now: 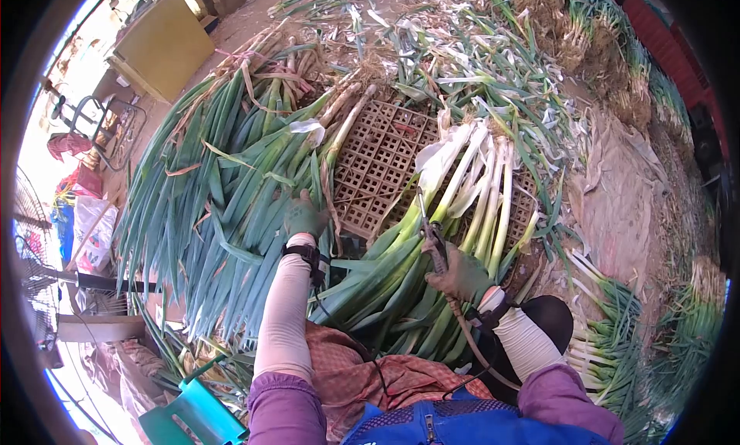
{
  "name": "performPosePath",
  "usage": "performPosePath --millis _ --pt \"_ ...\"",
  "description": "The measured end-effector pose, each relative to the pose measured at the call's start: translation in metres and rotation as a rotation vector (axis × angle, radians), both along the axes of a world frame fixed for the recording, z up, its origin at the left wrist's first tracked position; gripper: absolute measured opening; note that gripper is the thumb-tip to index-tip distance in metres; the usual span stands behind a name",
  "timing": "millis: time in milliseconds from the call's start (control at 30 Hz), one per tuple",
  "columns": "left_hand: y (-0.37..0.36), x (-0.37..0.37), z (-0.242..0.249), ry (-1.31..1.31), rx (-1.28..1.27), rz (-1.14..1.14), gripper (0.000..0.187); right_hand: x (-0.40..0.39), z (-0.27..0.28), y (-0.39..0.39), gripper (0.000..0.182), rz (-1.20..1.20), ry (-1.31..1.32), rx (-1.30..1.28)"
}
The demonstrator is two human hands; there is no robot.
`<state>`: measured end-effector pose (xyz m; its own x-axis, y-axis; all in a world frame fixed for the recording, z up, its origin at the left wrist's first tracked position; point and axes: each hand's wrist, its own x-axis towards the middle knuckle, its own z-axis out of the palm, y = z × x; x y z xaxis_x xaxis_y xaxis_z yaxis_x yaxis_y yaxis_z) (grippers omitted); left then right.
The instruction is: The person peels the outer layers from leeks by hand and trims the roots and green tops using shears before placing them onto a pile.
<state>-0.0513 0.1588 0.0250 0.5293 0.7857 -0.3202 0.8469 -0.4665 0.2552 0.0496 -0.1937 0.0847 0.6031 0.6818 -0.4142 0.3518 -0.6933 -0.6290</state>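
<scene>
My left hand [305, 216], in a green glove, is closed on the leaves of a long green onion [351, 125] at the edge of a large pile of green onions [208, 175]; its fingertips are partly hidden. In my right hand [465, 275], also gloved, is an air blow gun [434, 241] with a thin metal nozzle pointing up and away from me. A brown hose [472, 345] runs from it down past my right wrist. Under the nozzle, several peeled green onions [482, 191] with white stalks lie across an upturned brown plastic crate [378, 148].
Stripped leaves and peelings [486, 67] cover the ground beyond the crate. More green onions [609, 329] lie at right beside a dirty cloth sheet [620, 175]. At left stand a fan [35, 268] and a yellow box [162, 44]; a teal plastic stool [196, 414] sits at lower left.
</scene>
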Motion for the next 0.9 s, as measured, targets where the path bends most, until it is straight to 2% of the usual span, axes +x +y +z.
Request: performPosePath --millis 67,167,233,267,333,467,500,600,667,700,800,833,867,900 --pt "-0.005 -0.003 0.006 0.062 0.18 -0.042 0.072 0.001 -0.001 -0.002 0.065 -0.012 -0.021 -0.005" --pt "0.0 -0.002 -0.008 0.0 0.136 -0.024 0.072 0.002 0.02 -0.003 0.067 -0.016 0.043 -0.185" --pt "0.011 -0.007 0.001 -0.071 0.021 -0.038 0.072 0.003 0.034 -0.003 0.071 0.044 0.096 -0.171" --pt "0.024 -0.013 -0.021 -0.154 -0.056 0.028 0.075 0.004 0.039 -0.004 0.075 0.068 0.111 -0.162" --pt "0.018 -0.012 -0.023 -0.085 0.014 0.072 0.069 0.006 0.044 -0.002 0.077 0.054 0.071 -0.239" --pt "0.008 -0.003 -0.003 -0.094 0.019 0.056 0.055 0.005 0.011 -0.011 0.083 0.077 0.001 -0.276" --pt "0.009 0.0 0.007 -0.115 -0.031 -0.003 0.051 0.006 0.002 -0.01 0.091 0.076 0.02 -0.274" --pt "0.013 0.011 0.035 -0.223 -0.24 -0.155 0.04 0.008 0.0 -0.012 0.081 0.053 0.014 -0.235" --pt "0.004 0.022 0.049 -0.355 -0.474 -0.227 0.033 0.007 -0.008 -0.012 0.086 0.071 0.008 -0.236" --pt "-0.008 0.026 0.056 -0.341 -0.444 -0.247 0.035 0.007 -0.014 -0.012 0.087 0.072 0.017 -0.225" --pt "-0.04 0.036 0.071 -0.248 -0.812 -0.187 0.041 0.007 -0.017 -0.013 0.089 0.071 0.01 -0.202" --pt "-0.036 0.039 0.032 -0.322 -0.449 -0.479 0.05 0.007 -0.032 -0.016 0.09 0.067 0.009 -0.168" --pt "-0.034 0.046 -0.006 -0.35 -0.32 -0.471 0.065 0.006 -0.04 -0.018 0.09 0.06 0.007 -0.135" --pt "-0.051 0.046 -0.009 -0.278 -0.096 -0.393 0.073 0.004 -0.034 -0.015 0.091 0.067 0.003 -0.15"
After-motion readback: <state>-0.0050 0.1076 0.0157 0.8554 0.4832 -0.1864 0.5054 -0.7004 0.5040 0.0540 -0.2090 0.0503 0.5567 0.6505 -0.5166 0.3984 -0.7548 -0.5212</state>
